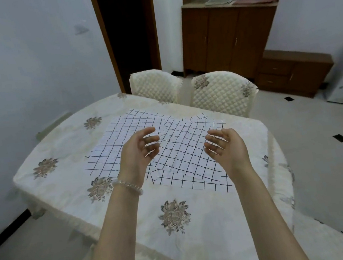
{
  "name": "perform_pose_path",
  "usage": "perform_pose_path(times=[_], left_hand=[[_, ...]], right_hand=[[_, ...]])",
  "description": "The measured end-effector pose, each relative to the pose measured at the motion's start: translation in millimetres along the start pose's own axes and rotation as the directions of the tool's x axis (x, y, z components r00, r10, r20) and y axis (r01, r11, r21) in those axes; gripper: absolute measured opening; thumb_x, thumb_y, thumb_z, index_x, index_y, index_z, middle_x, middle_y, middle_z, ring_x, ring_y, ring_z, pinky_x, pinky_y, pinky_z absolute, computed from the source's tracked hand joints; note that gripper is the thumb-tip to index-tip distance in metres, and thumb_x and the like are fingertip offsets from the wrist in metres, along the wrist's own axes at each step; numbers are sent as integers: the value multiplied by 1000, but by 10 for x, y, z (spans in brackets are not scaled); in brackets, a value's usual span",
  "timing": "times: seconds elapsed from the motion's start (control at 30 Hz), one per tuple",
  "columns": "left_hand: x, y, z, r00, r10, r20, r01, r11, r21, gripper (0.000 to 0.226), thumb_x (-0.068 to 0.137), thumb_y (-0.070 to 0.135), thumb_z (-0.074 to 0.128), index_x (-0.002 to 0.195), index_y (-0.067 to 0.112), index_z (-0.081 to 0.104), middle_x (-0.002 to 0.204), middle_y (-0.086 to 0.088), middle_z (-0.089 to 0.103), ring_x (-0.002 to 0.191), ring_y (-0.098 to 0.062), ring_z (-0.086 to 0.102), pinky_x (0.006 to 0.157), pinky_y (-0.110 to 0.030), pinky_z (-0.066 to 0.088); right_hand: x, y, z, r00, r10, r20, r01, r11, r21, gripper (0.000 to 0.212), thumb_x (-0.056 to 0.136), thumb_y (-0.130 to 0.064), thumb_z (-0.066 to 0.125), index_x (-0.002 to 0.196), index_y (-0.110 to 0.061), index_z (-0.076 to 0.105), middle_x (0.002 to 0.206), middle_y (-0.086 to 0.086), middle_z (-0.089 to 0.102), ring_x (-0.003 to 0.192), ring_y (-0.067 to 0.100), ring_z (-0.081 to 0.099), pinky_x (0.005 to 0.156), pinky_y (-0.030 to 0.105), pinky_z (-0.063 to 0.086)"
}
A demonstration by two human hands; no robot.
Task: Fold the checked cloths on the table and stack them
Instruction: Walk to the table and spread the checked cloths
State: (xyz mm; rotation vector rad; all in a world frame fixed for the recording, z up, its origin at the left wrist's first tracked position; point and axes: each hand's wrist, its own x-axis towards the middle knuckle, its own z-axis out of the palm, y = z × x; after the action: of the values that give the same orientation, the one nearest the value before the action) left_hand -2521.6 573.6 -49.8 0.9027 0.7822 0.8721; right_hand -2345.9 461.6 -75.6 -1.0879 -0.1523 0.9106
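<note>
White cloths with a black grid pattern lie spread flat and overlapping on the table (65,142). One checked cloth (123,131) covers the far left part, another checked cloth (187,149) the right and near part, with a rumpled near edge. My left hand (139,152), with a bead bracelet on the wrist, hovers above the middle of the cloths, palm turned inward, fingers curled and apart. My right hand (225,145) hovers over the right cloth, palm facing the left hand, fingers apart. Neither hand holds anything.
The table wears a cream tablecloth with flower prints. Two quilted chairs (154,84) (224,91) stand at its far side. A brown cabinet (228,37) and a dark doorway (127,32) are behind. Tiled floor lies to the right.
</note>
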Motion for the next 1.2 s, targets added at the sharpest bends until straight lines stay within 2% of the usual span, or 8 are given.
perform_pose_path(times=[0.23, 0.33, 0.47, 0.67, 0.87, 1.0, 1.07, 1.2], left_hand=[[644, 78, -357, 998, -41, -47, 41, 999, 3, 25, 91, 18, 50, 103, 5, 66, 78, -6, 64, 69, -19, 59, 75, -31, 50], [1039, 172, -617, 997, -15, -82, 18, 999, 36, 22, 91, 18, 51, 99, 6, 67, 77, -5, 64, 68, -18, 59, 75, -31, 50], [1656, 110, -1074, 988, 94, -122, -56, 957, 284, 20, 91, 16, 49, 97, 12, 67, 79, -4, 66, 72, -17, 59, 71, -26, 50], [2321, -620, -1920, 980, 199, 12, -129, 586, 800, 24, 89, 19, 60, 112, 25, 64, 113, 15, 61, 104, -3, 55, 91, -20, 42], [2654, -1524, -2727, 992, -55, 116, -105, 168, 980, 54, 87, 36, 63, 137, 25, 47, 148, 4, 36, 139, -15, 29, 115, -37, 22], [2704, -1795, -2920, 985, -37, 171, -169, 49, 984, 56, 87, 46, 60, 138, 27, 46, 151, 5, 32, 142, -17, 23, 116, -41, 12], [2728, -1838, -2922, 982, 23, 187, -188, 13, 982, 50, 87, 44, 61, 134, 27, 51, 148, 4, 38, 139, -17, 29, 115, -42, 12], [2783, -1817, -2876, 970, 125, 209, -204, -49, 978, 24, 86, 30, 65, 109, 25, 68, 130, 1, 58, 121, -20, 52, 113, -48, 13]], right_hand=[[512, 290, 428, 1000, 26, -17, -27, 998, -57, 25, 93, -18, 48, 90, -3, 68, 81, 10, 70, 72, 24, 65, 77, 37, 55], [797, 546, 757, 993, -111, -40, 99, 968, -231, 19, 91, -15, 50, 92, -4, 66, 83, 10, 69, 74, 24, 65, 79, 39, 54], [1234, 1059, 1133, 917, -338, 211, 388, 638, -665, 19, 93, -22, 55, 111, -22, 63, 108, -11, 64, 101, 6, 59, 91, 25, 47], [1975, 2016, 1339, 806, -31, 591, 591, 94, -801, 58, 94, -38, 56, 147, -29, 34, 153, -12, 30, 142, 6, 21, 111, 20, 16], [2238, 3057, 1122, 791, 227, 569, 590, -32, -807, 66, 94, -40, 54, 151, -23, 24, 159, -4, 20, 147, 13, 9, 115, 23, 4], [2329, 3314, 1022, 762, 194, 618, 639, -63, -767, 60, 92, -34, 58, 145, -14, 37, 153, 3, 34, 144, 18, 23, 113, 21, 2], [2377, 3380, 979, 743, 153, 652, 666, -71, -742, 50, 89, -29, 63, 134, -11, 50, 141, 6, 48, 134, 24, 39, 115, 29, 19], [2424, 3444, 1021, 742, 22, 671, 670, -65, -739, 18, 84, -14, 64, 101, -7, 65, 108, 5, 64, 103, 28, 59, 86, 39, 50]])
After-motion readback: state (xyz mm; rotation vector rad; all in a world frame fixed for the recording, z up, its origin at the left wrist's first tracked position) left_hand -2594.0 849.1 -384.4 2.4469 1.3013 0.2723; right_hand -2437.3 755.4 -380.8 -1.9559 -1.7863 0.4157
